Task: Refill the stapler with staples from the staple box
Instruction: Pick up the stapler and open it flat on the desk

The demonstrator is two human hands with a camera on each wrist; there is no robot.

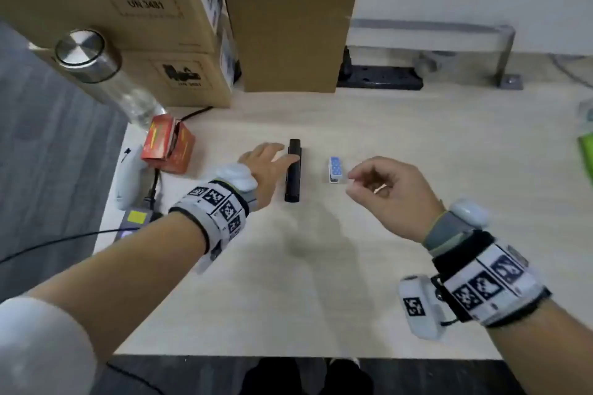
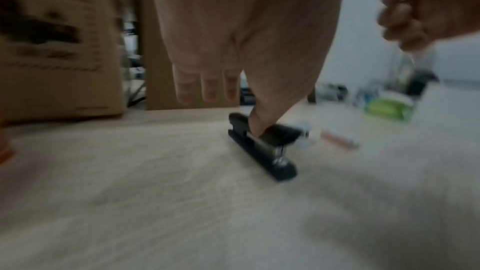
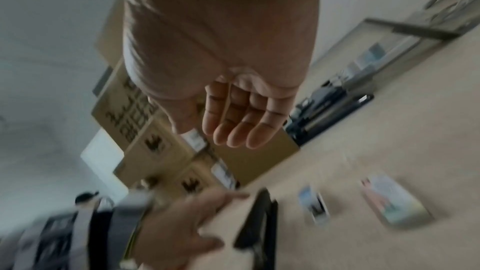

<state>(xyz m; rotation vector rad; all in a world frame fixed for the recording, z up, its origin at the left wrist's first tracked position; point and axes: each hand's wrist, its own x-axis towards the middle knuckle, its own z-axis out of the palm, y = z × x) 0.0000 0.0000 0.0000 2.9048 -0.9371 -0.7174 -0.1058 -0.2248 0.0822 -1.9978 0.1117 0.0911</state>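
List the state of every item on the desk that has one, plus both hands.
stapler: closed, flat on the desk.
staple box: on the desk, right of the stapler, untouched.
red carton: top flap open.
bottle: capped.
left hand: thumb on the stapler.
right hand: loosely curled, empty.

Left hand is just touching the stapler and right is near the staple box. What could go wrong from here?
1. The left hand only rests a thumb on the stapler; it isn't gripped and may slide on the table when opened.
2. The small staple box stands on a narrow side beside the right hand; a brush could topple it.
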